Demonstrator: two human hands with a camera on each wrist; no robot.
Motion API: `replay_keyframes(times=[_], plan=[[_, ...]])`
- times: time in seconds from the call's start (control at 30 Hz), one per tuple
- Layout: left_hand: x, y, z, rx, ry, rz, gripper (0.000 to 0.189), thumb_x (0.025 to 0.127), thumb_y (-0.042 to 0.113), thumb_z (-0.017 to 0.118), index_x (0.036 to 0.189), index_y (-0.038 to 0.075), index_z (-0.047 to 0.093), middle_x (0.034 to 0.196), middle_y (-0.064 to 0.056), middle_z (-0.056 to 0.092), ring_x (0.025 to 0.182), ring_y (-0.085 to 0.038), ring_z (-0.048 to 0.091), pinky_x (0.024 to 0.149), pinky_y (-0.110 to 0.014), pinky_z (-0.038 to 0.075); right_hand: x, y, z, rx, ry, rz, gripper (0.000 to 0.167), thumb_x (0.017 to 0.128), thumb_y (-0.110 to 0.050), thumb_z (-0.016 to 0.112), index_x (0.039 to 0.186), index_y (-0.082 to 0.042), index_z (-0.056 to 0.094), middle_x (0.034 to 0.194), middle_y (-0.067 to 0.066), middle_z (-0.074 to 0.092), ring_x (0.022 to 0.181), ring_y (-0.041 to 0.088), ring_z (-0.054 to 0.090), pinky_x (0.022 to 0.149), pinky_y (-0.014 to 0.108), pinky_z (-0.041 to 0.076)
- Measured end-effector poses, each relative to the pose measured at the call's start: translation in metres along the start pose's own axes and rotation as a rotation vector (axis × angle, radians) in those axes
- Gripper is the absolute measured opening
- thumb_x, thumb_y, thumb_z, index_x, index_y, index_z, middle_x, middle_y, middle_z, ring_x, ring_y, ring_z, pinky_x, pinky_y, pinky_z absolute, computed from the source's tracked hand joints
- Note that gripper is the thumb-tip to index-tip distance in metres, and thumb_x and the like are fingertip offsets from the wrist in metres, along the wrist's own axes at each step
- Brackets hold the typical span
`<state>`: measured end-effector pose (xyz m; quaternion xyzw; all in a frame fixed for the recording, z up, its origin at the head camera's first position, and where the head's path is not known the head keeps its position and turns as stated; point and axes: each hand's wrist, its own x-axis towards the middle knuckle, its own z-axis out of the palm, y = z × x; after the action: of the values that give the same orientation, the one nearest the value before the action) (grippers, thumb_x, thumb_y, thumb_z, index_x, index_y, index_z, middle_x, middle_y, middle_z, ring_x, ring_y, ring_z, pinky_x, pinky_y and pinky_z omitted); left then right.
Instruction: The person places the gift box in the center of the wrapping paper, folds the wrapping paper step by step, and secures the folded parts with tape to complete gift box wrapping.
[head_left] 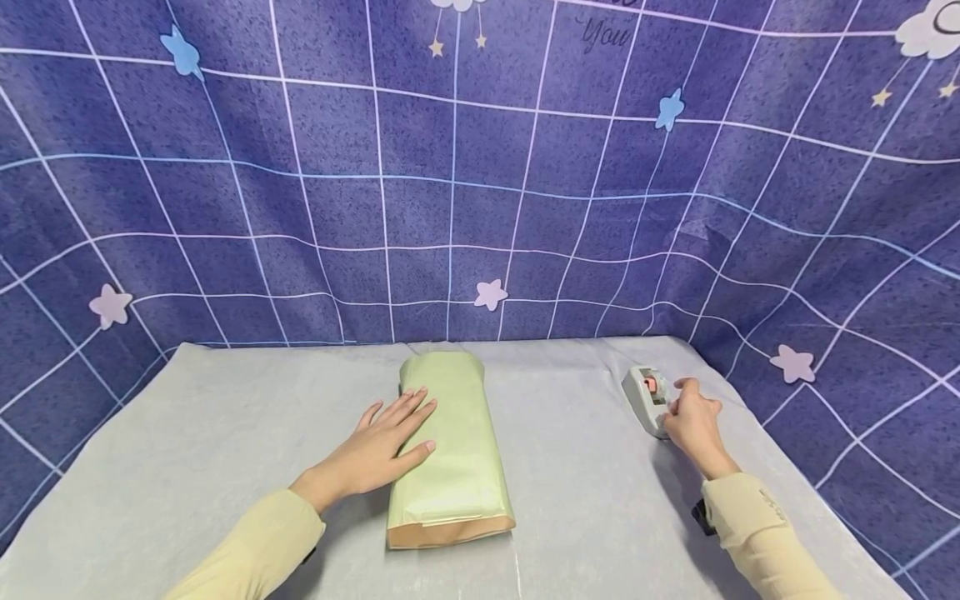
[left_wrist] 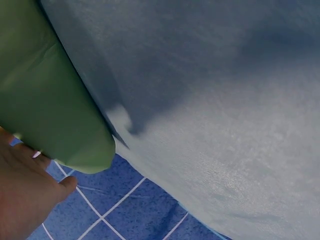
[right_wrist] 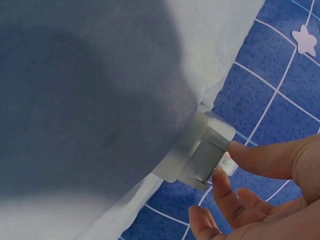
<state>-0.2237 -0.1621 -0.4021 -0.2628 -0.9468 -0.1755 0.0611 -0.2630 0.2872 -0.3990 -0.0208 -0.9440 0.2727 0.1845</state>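
Head view: green parcel (head_left: 453,429), left hand (head_left: 381,452) spread flat on it, likely light, easily creased, best gripped by long sides; right of parcel, right hand (head_left: 693,422) seemingly pinches tape (right_wrist: 229,164) at dispenser (head_left: 637,398).

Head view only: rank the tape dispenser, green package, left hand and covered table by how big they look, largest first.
1. Covered table
2. Green package
3. Left hand
4. Tape dispenser

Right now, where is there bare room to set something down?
Bare cloth lies between the green package and the tape dispenser, and left of the left hand, back to the curtain. Crowded: the package's left edge, under that hand, and the dispenser, by the right hand.
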Motion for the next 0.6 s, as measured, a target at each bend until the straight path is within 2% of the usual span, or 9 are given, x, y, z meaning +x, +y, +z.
replay_keyframes(times=[0.4, 0.6], plan=[[-0.0003, -0.0008, 0.0006, 0.002, 0.008, 0.009, 0.063, 0.092, 0.054, 0.038, 0.144, 0.02, 0.029, 0.152, -0.002, 0.02, 0.14, -0.025, 0.019, 0.108, -0.057, 0.008, 0.0033, -0.0049, 0.0034, -0.058, 0.028, 0.007, 0.046, 0.062, 0.005, 0.049, 0.106, 0.016, 0.043, 0.073, 0.025, 0.058, 0.076, 0.046, 0.041, 0.074, 0.05, 0.025], [-0.0003, -0.001, -0.0001, 0.0, 0.006, 0.01, 0.063, 0.092, 0.054, 0.038, 0.144, 0.02, 0.028, 0.153, -0.002, 0.02, 0.14, -0.025, 0.019, 0.108, -0.058, 0.007, 0.0046, -0.0069, 0.0028, -0.059, 0.016, 0.029, 0.047, 0.062, 0.004, 0.048, 0.107, 0.015, 0.042, 0.075, 0.027, 0.057, 0.076, 0.046, 0.039, 0.074, 0.05, 0.027]])
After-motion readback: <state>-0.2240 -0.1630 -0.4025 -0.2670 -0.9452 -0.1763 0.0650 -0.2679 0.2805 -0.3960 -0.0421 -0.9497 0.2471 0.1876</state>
